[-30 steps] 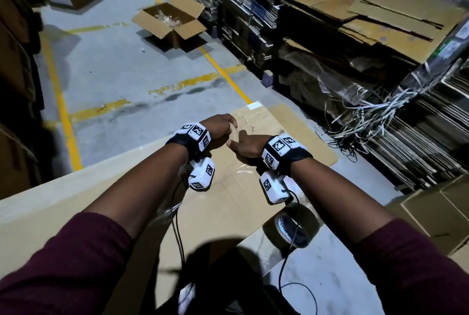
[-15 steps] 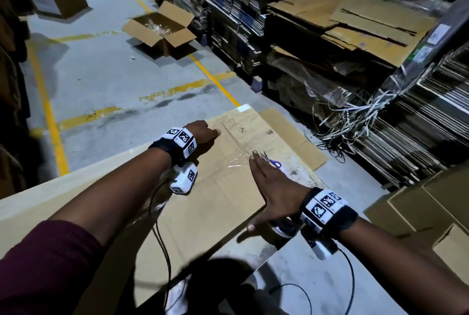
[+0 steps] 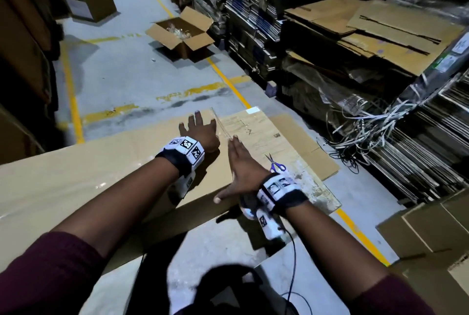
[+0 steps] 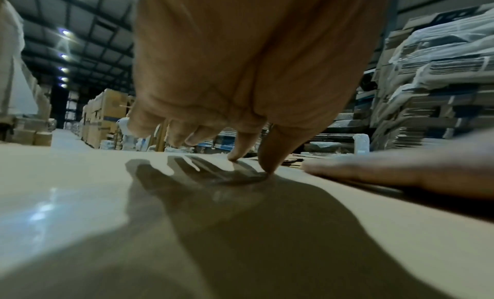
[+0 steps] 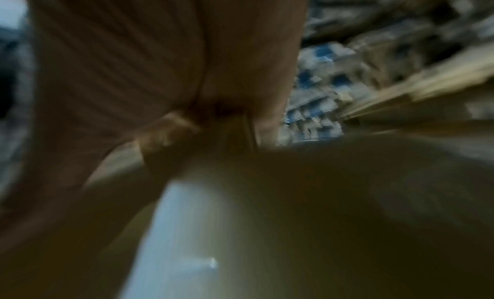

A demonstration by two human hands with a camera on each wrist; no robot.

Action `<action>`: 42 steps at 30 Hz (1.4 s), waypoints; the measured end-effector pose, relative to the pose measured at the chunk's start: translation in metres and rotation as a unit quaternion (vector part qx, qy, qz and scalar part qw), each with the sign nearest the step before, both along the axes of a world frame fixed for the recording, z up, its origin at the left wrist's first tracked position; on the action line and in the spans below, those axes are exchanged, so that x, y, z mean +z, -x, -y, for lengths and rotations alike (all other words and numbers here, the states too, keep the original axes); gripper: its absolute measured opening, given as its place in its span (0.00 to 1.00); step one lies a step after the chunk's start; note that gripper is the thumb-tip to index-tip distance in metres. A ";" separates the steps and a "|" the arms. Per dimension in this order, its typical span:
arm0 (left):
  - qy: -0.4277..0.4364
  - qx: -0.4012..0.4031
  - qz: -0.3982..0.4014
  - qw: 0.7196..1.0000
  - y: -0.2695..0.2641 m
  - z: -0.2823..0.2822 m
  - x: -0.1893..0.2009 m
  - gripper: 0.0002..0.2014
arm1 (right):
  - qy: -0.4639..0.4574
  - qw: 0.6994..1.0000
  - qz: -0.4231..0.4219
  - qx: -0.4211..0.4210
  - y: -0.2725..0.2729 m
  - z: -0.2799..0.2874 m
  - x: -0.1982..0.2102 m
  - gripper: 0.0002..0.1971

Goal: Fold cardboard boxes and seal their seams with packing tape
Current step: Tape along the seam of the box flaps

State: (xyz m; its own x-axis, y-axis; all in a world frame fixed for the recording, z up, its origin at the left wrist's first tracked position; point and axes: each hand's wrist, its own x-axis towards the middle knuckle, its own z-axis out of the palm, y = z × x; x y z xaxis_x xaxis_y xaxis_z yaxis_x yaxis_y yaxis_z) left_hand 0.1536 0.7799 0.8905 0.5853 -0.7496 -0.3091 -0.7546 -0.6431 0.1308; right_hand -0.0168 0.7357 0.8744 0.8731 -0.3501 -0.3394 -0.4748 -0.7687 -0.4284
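Head view: a large flattened cardboard box [image 3: 76,182] lies on the concrete floor [image 3: 132,78], glossy where clear tape [image 3: 224,128] runs along its seam. The left hand [image 3: 200,130] rests flat with fingers spread; the right hand [image 3: 241,170] lies flat beside the seam. Blue-handled scissors [image 3: 275,163] sit on the cardboard near its right edge. No print is readable.

Left wrist view: fingertips [image 4: 235,155] touch the cardboard.

Right wrist view: blurred; hand state unclear.

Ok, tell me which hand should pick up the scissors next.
Right. The scissors lie on the cardboard just beside the right hand; the left hand presses flat further away, across the taped seam.
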 end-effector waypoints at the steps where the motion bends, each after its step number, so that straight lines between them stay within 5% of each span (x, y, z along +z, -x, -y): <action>1: 0.003 -0.004 0.012 1.000 0.006 -0.004 0.000 0.30 | -0.056 0.998 0.011 0.008 0.004 0.009 0.005 0.76; 4: -0.006 -0.017 0.021 1.000 0.018 -0.017 0.004 0.28 | -0.185 0.976 0.101 -0.047 0.018 0.057 0.008 0.43; 7: -0.005 -0.005 0.003 1.000 0.030 -0.024 0.005 0.29 | -0.126 0.950 0.196 -0.207 0.033 0.118 -0.028 0.17; 9: -0.004 0.006 -0.001 1.000 0.042 -0.026 0.003 0.31 | -0.049 0.958 0.115 -0.257 0.046 0.151 -0.063 0.09; 13: 0.005 0.059 -0.021 0.998 0.068 -0.026 -0.007 0.36 | 0.004 0.963 -0.069 -0.261 0.066 0.184 -0.126 0.11; 19: 0.072 0.148 0.010 0.986 0.097 -0.025 -0.028 0.32 | 0.040 0.973 -0.042 -0.225 0.067 0.190 -0.180 0.14; 23: 0.200 0.178 0.012 0.963 0.133 -0.037 -0.036 0.37 | 0.072 0.977 -0.055 -0.191 0.071 0.193 -0.199 0.14; 26: 0.301 0.221 0.027 0.927 0.160 -0.047 -0.043 0.28 | 0.058 0.978 -0.043 -0.198 0.070 0.209 -0.202 0.22; 29: 0.331 0.253 0.131 0.900 0.183 -0.052 -0.046 0.19 | 0.047 0.983 -0.074 -0.159 0.069 0.224 -0.197 0.15; 33: 0.323 0.302 0.132 0.887 0.214 -0.047 -0.051 0.24 | 0.048 0.989 -0.121 -0.072 0.071 0.228 -0.179 0.20; 36: 0.312 0.382 0.022 0.869 0.230 -0.036 -0.055 0.30 | -0.114 0.988 -0.064 -0.086 0.076 0.221 -0.167 0.19; 39: 0.333 0.463 -0.130 0.811 0.240 -0.026 -0.061 0.28 | -0.428 0.896 0.044 -0.112 0.077 0.199 -0.139 0.10; 41: 0.387 0.484 -0.205 0.757 0.242 -0.020 -0.064 0.24 | -0.503 0.860 0.063 -0.061 0.072 0.187 -0.112 0.02; 42: 0.398 0.487 -0.206 0.750 0.241 -0.017 -0.063 0.23 | -0.517 0.853 0.064 -0.024 0.068 0.184 -0.101 0.07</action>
